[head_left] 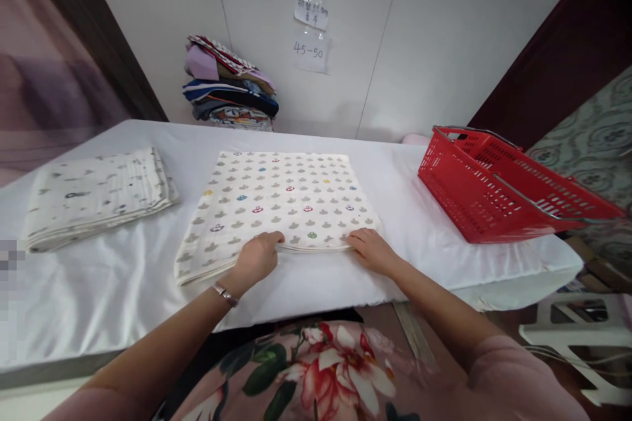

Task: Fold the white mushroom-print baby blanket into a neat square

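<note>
White-draped table (pixel 395 187) carried, left of the basket (pixel 454 194), the printed cloth (pixel 279 194), its near edge pinched by the left hand (pixel 257 256), the right hand (pixel 372 251) touching, finger closure unclear; apparent squaring next required even tension.

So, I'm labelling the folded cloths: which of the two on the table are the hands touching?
The middle cloth, with rows of prints, some coloured: the left hand and right hand touch its near edge. The other cloth, further left, lies untouched.
</note>
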`<action>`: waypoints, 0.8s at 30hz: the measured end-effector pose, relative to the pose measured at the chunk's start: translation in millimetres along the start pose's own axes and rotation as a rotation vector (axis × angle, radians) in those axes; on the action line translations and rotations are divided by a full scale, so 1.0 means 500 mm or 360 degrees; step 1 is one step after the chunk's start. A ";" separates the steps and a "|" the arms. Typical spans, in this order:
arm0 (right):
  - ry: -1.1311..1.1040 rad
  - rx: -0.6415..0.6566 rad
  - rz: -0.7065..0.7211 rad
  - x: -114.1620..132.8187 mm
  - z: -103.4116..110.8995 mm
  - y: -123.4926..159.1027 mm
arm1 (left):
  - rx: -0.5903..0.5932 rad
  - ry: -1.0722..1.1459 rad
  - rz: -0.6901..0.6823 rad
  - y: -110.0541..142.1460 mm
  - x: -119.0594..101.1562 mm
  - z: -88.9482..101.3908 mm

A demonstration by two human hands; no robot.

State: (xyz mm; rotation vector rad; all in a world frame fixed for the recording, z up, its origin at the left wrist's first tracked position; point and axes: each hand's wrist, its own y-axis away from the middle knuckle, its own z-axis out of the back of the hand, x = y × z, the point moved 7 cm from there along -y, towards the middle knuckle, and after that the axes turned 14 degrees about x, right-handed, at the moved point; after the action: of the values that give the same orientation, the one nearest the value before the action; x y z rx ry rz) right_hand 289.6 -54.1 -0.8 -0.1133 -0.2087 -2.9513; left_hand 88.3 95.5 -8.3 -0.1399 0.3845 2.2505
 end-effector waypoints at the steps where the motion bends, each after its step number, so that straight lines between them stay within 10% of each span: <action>1: 0.0004 0.0006 0.0004 0.006 -0.005 -0.004 | -0.0086 -0.0053 -0.0081 0.005 -0.011 -0.001; 6: -0.0084 0.0038 -0.0019 0.007 -0.017 -0.029 | -0.0389 -0.0245 -0.0498 0.022 -0.090 -0.017; 12: -0.0352 0.0053 -0.0028 -0.016 0.000 -0.043 | -0.0266 -0.0231 -0.0624 -0.015 -0.166 -0.034; 24: -0.0614 -0.0125 0.0010 -0.019 0.006 -0.026 | -0.0149 0.0150 -0.0641 -0.035 -0.161 -0.025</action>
State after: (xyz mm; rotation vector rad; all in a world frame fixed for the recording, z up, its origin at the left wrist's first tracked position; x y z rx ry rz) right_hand 296.6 -39.4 -0.4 -0.6932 -0.1419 -2.9032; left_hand 153.8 43.9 -5.7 -0.3421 0.2724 1.8681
